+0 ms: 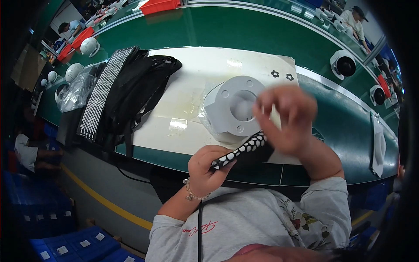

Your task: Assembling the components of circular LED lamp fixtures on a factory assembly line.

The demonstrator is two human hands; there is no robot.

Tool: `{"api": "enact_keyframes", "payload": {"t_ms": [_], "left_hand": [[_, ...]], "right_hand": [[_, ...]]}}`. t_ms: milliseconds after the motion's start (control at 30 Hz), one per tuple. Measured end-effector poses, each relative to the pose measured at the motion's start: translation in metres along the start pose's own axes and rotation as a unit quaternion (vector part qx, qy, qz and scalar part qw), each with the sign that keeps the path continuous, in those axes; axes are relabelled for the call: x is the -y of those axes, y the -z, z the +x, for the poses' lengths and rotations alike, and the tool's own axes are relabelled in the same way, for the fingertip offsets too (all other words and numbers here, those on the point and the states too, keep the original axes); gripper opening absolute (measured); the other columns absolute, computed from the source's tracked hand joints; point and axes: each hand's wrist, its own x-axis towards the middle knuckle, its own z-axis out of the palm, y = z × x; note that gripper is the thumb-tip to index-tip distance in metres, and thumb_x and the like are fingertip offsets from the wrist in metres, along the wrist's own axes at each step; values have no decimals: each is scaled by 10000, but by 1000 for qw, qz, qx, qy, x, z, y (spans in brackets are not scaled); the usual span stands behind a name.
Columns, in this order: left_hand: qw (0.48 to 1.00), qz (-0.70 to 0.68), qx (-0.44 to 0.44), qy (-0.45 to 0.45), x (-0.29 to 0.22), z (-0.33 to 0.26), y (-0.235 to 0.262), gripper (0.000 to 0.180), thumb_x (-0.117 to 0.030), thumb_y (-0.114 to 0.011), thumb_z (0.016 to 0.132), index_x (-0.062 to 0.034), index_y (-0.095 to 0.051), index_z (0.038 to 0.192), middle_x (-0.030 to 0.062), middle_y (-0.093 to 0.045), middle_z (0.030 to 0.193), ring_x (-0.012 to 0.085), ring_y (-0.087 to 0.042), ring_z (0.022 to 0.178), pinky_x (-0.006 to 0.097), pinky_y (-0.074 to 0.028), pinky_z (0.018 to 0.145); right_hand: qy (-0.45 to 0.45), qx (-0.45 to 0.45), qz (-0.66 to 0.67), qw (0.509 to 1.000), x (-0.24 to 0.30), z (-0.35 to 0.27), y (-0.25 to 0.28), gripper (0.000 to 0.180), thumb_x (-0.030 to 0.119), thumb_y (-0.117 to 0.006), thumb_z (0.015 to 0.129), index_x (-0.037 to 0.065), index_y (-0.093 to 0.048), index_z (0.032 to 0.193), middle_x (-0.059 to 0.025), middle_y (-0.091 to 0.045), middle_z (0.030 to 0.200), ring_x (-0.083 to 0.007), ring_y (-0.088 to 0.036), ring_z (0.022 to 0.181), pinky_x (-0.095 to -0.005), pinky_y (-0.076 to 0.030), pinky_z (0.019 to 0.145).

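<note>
My left hand (207, 169) is closed around the near end of a black strip with white oval spots (242, 149). The strip slants up toward the right, over the front edge of the work board. My right hand (288, 118) is at its far end, raised and smeared by motion; whether its fingers touch the strip or hold anything cannot be made out. Just beyond both hands, a white plastic housing with a round opening (220, 105) lies on clear plastic wrap, partly covered by my right hand.
Left on the white board (187, 61) lie black-and-white perforated strips (104, 96) and black material (146, 87), beside a clear plastic bag (77, 94). Two dark flower-shaped pieces (275, 74) are at the board's far right. White round units (342, 64) stand on the green conveyor (257, 30).
</note>
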Motion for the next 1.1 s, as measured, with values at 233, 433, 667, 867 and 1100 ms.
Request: {"api": "enact_keyframes", "payload": {"t_ms": [233,433,667,867,1100], "left_hand": [[1000,12,18,3,3,5,-3,193,25,-664,605,6,-564,769,257,-369,1217,219,-585,864,274,-440,749],[999,-35,15,38,9,2,-6,183,19,-666,612,16,-579,772,254,-347,1239,214,-593,858,253,-445,733],[998,-43,8,43,10,1,-5,176,3,-667,625,20,-571,771,257,-354,1233,237,-578,906,257,-439,744],[999,-21,26,32,10,4,-2,177,-14,-666,636,22,-563,776,259,-356,1229,246,-577,905,271,-436,762],[999,-32,23,29,12,2,-4,196,-4,-665,635,24,-558,797,255,-360,1229,252,-561,939,278,-433,777]], "right_hand": [[-249,44,5,968,-13,30,16,448,-65,-509,740,90,-305,1107,-62,-421,950,-121,-482,809,-244,-415,719],[-78,182,-174,965,-4,28,22,449,-36,-535,735,91,-374,1135,-83,-524,955,-135,-503,843,-279,-402,760],[-101,144,-192,965,12,44,10,506,6,-576,701,114,-371,1151,-77,-524,895,-200,-499,855,-335,-359,828],[-258,174,-22,950,-6,50,-5,451,4,-512,754,66,-330,1162,-50,-455,821,-117,-462,782,-261,-386,768],[-214,214,-123,945,6,52,-2,428,13,-498,757,56,-366,1162,-82,-494,910,-176,-516,834,-341,-321,865]]}}
